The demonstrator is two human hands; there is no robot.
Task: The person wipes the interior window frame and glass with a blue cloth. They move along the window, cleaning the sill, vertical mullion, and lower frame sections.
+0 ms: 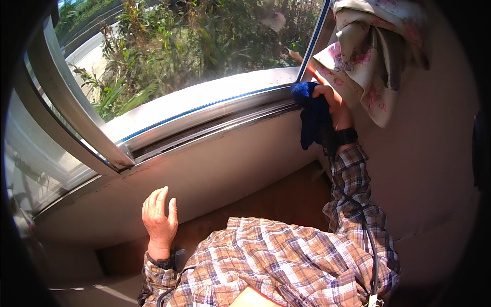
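My right hand [330, 100] grips a dark blue cloth [315, 115] at the right end of the window's lower frame [218, 121]. Part of the cloth hangs down below the sill edge, and the rest is bunched at the corner beside the upright blue-edged frame [312, 42]. Nothing is in my left hand [159, 215], held with its thumb apart from the fingers in front of the wall below the sill. Between the two hands run the metal sliding tracks [215, 128], which look dirty along their grooves.
A floral curtain [368, 69] is bunched just right of my right hand. Sliding sash frames [73, 99] stand at the left. Plants [199, 42] grow outside the glass. A black cable [368, 230] runs along my right sleeve. A brown surface [268, 195] lies below the wall.
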